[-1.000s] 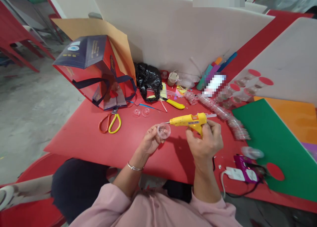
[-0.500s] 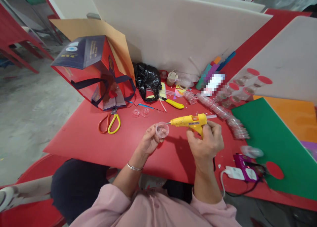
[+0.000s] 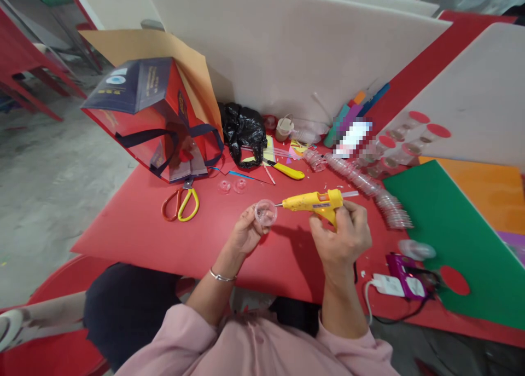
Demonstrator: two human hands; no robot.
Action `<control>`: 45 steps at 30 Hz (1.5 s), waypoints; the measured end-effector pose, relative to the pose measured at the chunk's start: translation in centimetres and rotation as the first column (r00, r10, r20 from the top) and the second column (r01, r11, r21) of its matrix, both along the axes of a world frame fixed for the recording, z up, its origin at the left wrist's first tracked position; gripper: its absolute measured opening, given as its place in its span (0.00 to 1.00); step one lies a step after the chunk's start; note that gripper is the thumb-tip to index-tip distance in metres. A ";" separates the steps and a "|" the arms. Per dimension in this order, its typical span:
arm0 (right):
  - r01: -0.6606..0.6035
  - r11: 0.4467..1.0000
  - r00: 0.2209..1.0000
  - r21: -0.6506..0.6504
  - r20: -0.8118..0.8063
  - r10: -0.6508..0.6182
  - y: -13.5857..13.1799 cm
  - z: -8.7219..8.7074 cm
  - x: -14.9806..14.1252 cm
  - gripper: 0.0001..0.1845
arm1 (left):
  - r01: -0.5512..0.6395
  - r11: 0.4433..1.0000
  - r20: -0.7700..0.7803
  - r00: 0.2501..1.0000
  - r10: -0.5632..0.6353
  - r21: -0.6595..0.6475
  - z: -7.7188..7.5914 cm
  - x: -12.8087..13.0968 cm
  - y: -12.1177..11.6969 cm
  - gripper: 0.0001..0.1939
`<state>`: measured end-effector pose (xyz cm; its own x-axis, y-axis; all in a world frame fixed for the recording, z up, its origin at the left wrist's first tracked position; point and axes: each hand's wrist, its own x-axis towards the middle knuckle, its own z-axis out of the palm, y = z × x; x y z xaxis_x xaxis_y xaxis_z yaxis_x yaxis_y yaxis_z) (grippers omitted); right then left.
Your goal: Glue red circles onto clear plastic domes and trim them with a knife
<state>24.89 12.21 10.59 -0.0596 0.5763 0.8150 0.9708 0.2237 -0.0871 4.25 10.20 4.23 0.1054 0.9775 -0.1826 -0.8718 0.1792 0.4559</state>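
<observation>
My left hand (image 3: 247, 230) pinches a small clear plastic cup (image 3: 266, 213) above the red tabletop, its round mouth tilted up toward me. In my right hand (image 3: 343, 231) is a yellow hot glue gun (image 3: 314, 202), gripped by its handle, with a clear glue stick (image 3: 350, 194) poking out of the back. The metal nozzle points left and meets or nearly meets the cup's right rim; whether they touch I cannot tell. Two small clear plastic pieces (image 3: 232, 186) lie on the table beyond my left hand.
Scissors (image 3: 180, 202) and an open shopping bag (image 3: 151, 119) stand left. Behind lie a yellow-handled cutter (image 3: 288, 171) and a black plastic bag (image 3: 244, 132). Nested clear cups (image 3: 365, 183) run along the right, near a green board (image 3: 459, 228) and a purple power strip (image 3: 406, 277).
My left hand has shifted the cup very slightly to the left and up. The glue gun stays almost where it was, its nozzle still at the cup's rim.
</observation>
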 end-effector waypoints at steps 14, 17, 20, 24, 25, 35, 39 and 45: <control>-0.010 1.000 1.000 -0.023 0.004 0.010 -0.6 -0.1 0.3 0.11 | -0.008 0.999 0.046 0.999 0.010 -0.043 -0.3 -0.2 0.1 0.19; -0.020 1.000 1.000 -0.010 0.015 0.020 -0.7 -0.1 0.3 0.11 | -0.009 0.999 0.048 0.999 0.011 -0.045 -0.2 -0.2 0.2 0.19; -0.028 0.999 1.000 -0.030 0.008 0.029 -0.8 -0.3 0.4 0.13 | -0.012 0.998 0.048 0.999 0.015 -0.061 0.0 -0.2 0.2 0.17; -0.028 0.999 1.000 -0.046 -0.004 0.028 -0.9 -0.5 0.5 0.14 | -0.009 0.997 0.059 0.998 0.014 -0.080 0.1 -0.2 0.2 0.17; -0.029 0.998 1.000 -0.049 -0.008 0.029 -0.9 -0.5 0.5 0.14 | -0.010 0.996 0.061 0.998 0.015 -0.084 0.1 -0.2 0.2 0.17; -0.069 0.998 0.998 -0.009 0.007 0.069 -1.3 -0.3 0.5 0.12 | -0.018 0.997 0.068 0.997 0.024 -0.077 -0.3 -0.2 0.3 0.17; -0.064 0.998 0.998 -0.025 0.011 0.065 -1.5 -0.2 0.3 0.12 | -0.025 0.997 0.072 0.997 0.031 -0.077 -0.4 -0.2 0.3 0.18; -0.090 0.996 0.996 0.027 0.031 0.089 -1.8 0.5 -0.3 0.10 | -0.032 0.997 0.083 0.996 0.038 -0.073 -0.4 -0.2 0.3 0.16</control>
